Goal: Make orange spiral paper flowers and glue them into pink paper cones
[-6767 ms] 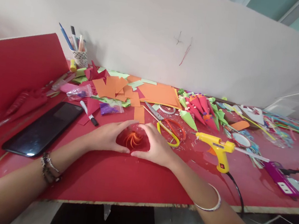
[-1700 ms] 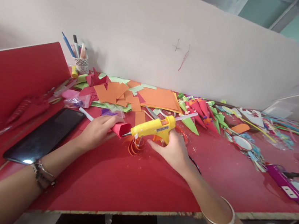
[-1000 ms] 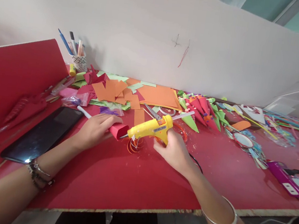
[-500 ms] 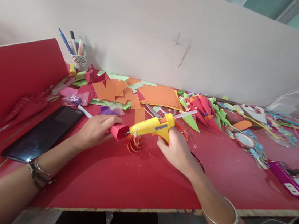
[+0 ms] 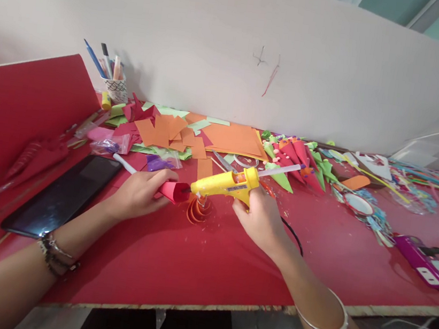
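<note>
My left hand (image 5: pixel 141 193) is closed around a rolled red paper piece (image 5: pixel 175 191), its wide end facing right. A white stick (image 5: pixel 123 163) pokes out on the other side of that hand. In my right hand (image 5: pixel 263 219) is a yellow hot glue gun (image 5: pixel 225 183), gripped by its handle, with a clear glue stick (image 5: pixel 279 170) jutting from the back. The gun's nozzle sits at the mouth of the red roll; whether it touches the paper I cannot tell. Curled orange strips (image 5: pixel 198 210) lie on the red table just below the nozzle.
A black phone (image 5: pixel 64 195) lies beside my left forearm. Cut orange paper (image 5: pixel 235 138) and red and green cones (image 5: pixel 291 155) are spread along the back. A patterned pen cup (image 5: pixel 116 88) stands back left, a purple power strip (image 5: pixel 427 262) right. The gun's black cord (image 5: pixel 294 234) trails rightward.
The glue stick behind the gun has shifted slightly to the right. The mouth of the red roll is turned a little more toward me. Both hands keep their holds.
</note>
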The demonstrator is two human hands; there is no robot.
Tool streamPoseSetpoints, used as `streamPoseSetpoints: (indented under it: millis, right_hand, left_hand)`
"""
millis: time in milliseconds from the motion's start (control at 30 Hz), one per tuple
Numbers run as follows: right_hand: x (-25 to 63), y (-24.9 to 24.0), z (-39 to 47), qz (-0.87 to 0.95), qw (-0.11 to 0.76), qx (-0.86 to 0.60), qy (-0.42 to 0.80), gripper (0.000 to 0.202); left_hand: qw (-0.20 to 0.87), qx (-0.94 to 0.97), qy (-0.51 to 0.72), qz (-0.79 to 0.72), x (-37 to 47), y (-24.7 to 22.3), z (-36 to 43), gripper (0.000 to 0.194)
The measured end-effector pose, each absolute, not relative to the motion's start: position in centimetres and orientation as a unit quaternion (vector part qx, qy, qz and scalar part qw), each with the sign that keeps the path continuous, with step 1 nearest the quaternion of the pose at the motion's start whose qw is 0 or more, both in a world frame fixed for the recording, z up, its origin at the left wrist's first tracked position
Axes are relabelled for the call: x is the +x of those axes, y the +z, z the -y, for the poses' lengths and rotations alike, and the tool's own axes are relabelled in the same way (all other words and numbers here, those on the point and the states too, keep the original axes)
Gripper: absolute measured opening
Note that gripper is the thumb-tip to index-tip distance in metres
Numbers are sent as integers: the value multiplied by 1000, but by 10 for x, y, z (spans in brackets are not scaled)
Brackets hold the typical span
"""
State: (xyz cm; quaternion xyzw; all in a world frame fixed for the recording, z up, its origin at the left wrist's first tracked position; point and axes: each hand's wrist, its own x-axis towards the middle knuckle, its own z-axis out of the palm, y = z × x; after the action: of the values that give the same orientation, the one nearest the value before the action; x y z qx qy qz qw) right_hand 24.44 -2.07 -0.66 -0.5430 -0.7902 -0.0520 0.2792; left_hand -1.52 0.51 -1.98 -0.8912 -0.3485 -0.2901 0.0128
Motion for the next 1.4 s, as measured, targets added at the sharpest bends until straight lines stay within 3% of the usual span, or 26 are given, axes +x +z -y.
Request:
streamPoseSetpoints:
  millis: [433, 933, 1133, 1400]
  right_hand:
    - [244, -4, 20, 794, 314, -491, -173, 24]
    - [244, -11, 19, 789, 333, -479, -195, 23]
    - [243, -13, 20, 772, 354, -488, -200, 39]
    - [244, -12, 21, 790, 321, -485, -192, 25]
  left_hand:
    - [-24, -882, -259, 393, -13, -18, -1, 26]
    - [-138, -892, -187, 389, -10, -7, 2, 7]
    - [-144, -893, -177, 388, -10, -7, 3, 9]
    - [-165, -889, -169, 391, -11, -9, 3, 10]
